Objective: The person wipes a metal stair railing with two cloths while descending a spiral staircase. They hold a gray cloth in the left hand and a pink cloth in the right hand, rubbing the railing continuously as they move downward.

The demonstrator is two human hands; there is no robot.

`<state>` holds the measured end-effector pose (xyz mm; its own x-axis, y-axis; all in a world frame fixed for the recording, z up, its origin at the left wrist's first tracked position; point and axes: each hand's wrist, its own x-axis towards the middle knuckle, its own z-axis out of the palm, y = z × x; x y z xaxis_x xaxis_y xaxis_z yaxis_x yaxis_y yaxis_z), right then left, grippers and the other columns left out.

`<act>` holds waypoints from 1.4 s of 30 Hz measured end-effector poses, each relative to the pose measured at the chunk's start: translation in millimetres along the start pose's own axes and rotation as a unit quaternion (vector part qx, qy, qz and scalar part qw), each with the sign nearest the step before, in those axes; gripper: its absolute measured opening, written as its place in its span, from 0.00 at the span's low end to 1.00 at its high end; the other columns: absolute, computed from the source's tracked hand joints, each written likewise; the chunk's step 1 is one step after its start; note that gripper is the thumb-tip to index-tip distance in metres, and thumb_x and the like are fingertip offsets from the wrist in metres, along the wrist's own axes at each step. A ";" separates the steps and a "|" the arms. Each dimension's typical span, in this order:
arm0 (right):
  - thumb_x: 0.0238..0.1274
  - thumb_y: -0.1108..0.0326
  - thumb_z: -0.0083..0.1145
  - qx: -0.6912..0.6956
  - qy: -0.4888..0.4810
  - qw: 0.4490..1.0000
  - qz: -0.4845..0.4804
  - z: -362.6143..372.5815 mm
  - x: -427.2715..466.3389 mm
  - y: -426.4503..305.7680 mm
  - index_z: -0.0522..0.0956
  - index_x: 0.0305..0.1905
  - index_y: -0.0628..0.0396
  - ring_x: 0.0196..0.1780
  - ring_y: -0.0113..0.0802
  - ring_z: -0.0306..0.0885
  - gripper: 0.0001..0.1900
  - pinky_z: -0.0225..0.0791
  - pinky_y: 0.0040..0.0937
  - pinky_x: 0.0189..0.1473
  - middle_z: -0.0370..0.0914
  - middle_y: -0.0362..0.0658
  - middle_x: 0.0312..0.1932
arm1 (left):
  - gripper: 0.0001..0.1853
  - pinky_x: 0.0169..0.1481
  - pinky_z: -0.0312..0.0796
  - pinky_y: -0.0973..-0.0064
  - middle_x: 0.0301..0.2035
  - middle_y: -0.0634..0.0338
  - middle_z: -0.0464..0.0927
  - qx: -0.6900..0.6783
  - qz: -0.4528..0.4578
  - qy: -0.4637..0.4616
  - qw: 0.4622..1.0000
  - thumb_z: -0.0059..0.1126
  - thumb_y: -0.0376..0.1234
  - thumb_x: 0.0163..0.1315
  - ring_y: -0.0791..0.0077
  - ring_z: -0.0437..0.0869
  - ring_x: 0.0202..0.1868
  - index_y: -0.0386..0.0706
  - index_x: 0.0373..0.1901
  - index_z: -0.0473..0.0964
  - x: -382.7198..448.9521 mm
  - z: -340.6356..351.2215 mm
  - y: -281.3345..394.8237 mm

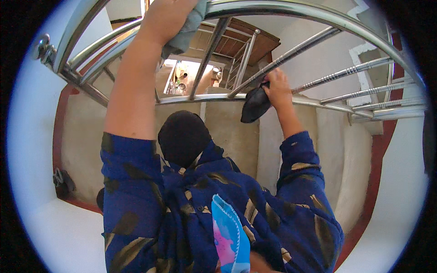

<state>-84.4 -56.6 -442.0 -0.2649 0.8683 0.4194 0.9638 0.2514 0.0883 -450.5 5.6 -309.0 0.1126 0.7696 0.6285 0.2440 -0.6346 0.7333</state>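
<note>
At the top edge, my left hand [170, 20] is pressed over a grey-blue cloth [186, 36] on the curved top handrail [273, 8] of a stainless steel stair railing. Part of that hand is cut off by the frame. Lower and to the right, my right hand [278, 87] is beside a ringed steel baluster [285, 58], with its thumb over a soft-looking black item [255, 104]. That item hangs across the bottom rail [211, 97]; I cannot tell exactly what it is. My patterned blue sleeves reach up towards the railing.
Concrete stair steps [232, 129] lie below me, edged by dark red skirting [377, 167] and white walls. Dark footwear [63, 182] sits at the left. Through the railing, a lower floor [198, 76] shows several pots, beneath another flight with a steel newel post [247, 54].
</note>
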 end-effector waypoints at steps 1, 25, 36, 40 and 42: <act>0.45 0.74 0.62 -0.014 -0.052 0.997 -0.060 8.1 -1.3 5.5 0.72 0.50 0.49 0.56 0.51 0.68 0.23 0.65 0.44 0.58 0.69 0.49 0.49 | 0.20 0.38 0.67 0.69 0.25 0.52 0.75 0.019 -0.004 0.004 1.000 0.44 0.43 0.65 0.68 0.74 0.30 0.34 0.27 0.74 -0.1 0.0 1.3; 0.36 0.56 0.67 -0.114 -0.304 0.924 -0.203 66.9 4.4 -33.4 0.77 0.41 0.44 0.46 0.44 0.74 0.21 0.67 0.44 0.47 0.74 0.43 0.38 | 0.23 0.38 0.69 0.66 0.24 0.45 0.78 0.027 -0.075 0.051 0.996 0.47 0.47 0.61 0.61 0.78 0.28 0.33 0.29 0.76 -3.7 1.9 10.1; 0.52 0.69 0.59 -0.226 -0.319 0.912 -0.119 4.5 -14.1 12.2 0.70 0.54 0.43 0.49 0.47 0.75 0.22 0.71 0.44 0.50 0.65 0.49 0.60 | 0.24 0.39 0.70 0.66 0.26 0.48 0.79 0.008 -0.066 0.027 0.997 0.45 0.47 0.62 0.64 0.79 0.29 0.33 0.30 0.77 0.0 1.9 6.4; 0.54 0.72 0.55 -0.159 -0.270 0.931 -0.189 22.1 -14.0 12.9 0.69 0.53 0.44 0.46 0.49 0.76 0.20 0.74 0.41 0.44 0.67 0.51 0.57 | 0.24 0.40 0.70 0.65 0.26 0.47 0.79 -0.050 -0.093 -0.006 0.994 0.45 0.47 0.62 0.61 0.80 0.30 0.32 0.30 0.76 -8.7 -3.5 15.4; 0.54 0.71 0.55 -0.140 -0.278 0.932 -0.184 32.6 -12.5 11.9 0.70 0.52 0.44 0.46 0.48 0.76 0.19 0.74 0.41 0.43 0.69 0.50 0.56 | 0.25 0.40 0.70 0.64 0.26 0.44 0.79 -0.039 -0.077 0.008 0.996 0.45 0.47 0.61 0.57 0.80 0.30 0.31 0.31 0.76 -9.7 -2.0 16.7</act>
<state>-70.6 -50.6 -475.6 -0.4775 0.8528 -0.2115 0.7542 0.5213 0.3992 -449.5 -12.6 -302.2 0.0644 0.8576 0.5102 0.1816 -0.5128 0.8391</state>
